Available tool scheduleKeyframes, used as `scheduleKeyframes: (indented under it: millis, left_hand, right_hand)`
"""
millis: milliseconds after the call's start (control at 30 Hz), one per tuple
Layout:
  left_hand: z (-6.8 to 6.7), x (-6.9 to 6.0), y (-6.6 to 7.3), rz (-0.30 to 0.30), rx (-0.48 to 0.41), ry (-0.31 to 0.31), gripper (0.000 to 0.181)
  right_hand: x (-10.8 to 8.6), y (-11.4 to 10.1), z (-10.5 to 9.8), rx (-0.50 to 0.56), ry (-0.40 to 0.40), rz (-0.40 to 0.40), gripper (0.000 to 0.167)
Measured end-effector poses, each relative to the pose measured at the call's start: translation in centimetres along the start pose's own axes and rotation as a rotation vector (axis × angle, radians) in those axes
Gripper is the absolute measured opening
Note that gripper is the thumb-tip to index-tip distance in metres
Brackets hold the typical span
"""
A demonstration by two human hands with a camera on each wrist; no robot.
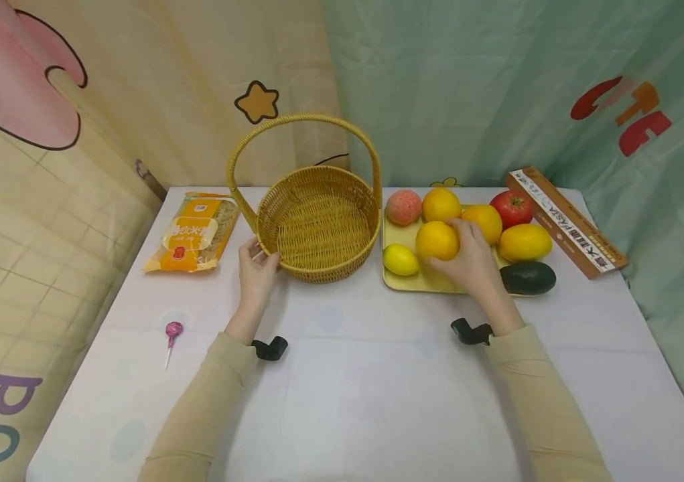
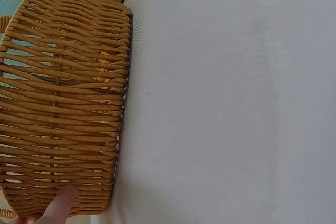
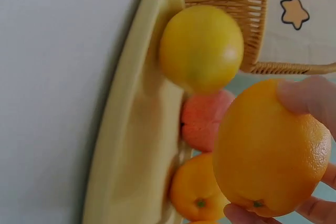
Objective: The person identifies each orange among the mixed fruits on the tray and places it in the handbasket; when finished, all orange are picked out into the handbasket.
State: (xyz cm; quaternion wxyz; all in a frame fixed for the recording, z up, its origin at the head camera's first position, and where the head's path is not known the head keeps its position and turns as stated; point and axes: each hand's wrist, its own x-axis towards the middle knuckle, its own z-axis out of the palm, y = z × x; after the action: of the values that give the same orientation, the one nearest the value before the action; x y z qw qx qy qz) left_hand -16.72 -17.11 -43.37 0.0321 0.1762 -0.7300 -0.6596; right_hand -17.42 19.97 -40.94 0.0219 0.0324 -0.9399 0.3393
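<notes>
My right hand (image 1: 477, 264) grips an orange (image 1: 437, 241), raised over the yellow tray (image 1: 426, 284). Thumb and fingers sit on opposite sides of the orange (image 3: 270, 148) in the right wrist view. At the left side of the wicker basket (image 1: 325, 271), my left hand (image 1: 257, 273) holds the lower wall. One fingertip presses on the weave of the basket (image 2: 58, 103) in the left wrist view; the other fingers are mostly out of that frame. Around the held orange on the tray are a lemon (image 1: 400, 260), a peach (image 1: 404, 207) and two more oranges (image 1: 441, 203).
A tomato (image 1: 512, 209), a yellow mango-like fruit (image 1: 525, 242) and a dark green oblong vegetable (image 1: 528, 278) lie at the tray's right. Beyond them is a pasta box (image 1: 567, 224). On the left are an orange food packet (image 1: 193, 232) and a lollipop (image 1: 173, 331). The basket's tall handle (image 1: 305, 118) arches upward.
</notes>
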Motion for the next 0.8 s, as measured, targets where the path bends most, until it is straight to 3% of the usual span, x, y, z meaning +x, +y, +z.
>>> scheduleKeyframes:
  millis: [267,500,600,800]
  left_hand:
    - [-0.5,-0.3,0.1,0.012,-0.025,-0.011,0.063]
    - [-0.6,-0.5,0.0,0.005,-0.041,-0.012,0.065]
    - [-0.7,-0.5,-0.1,0.007,-0.041,-0.014,0.065]
    - [-0.6,-0.6,-0.5,0.022,-0.063,-0.033,0.065]
  right_hand:
    - [1.1,-5.9,0.8,0.168,0.009,-0.134,0.079]
    - [3.0,-10.8,5.3,0.23,-0.053,-0.251,0.078]
    - [3.9,-12.5,7.9,0.201,-0.116,-0.251,0.077]
    - [4.6,-14.2,11.9,0.096,-0.217,-0.177,0.076]
